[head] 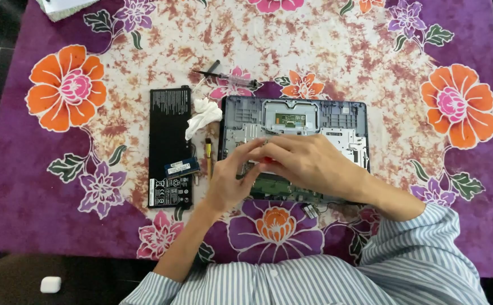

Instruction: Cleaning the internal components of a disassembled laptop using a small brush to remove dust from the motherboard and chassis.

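Laptop chassis [337, 121], opened and gutted on the tabletop [404, 73], looks stiff but fragile inside, best held by its edges, while the right hand [308, 164] pinches a red-handled tool [267, 160] and the left hand [232, 178] steadies with fingers curled.

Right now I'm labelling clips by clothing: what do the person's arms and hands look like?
Both hands, left hand and right hand, are bare, with no gloves. Both arms wear a shirt with fine blue and white stripes, its sleeves pushed up the forearms.
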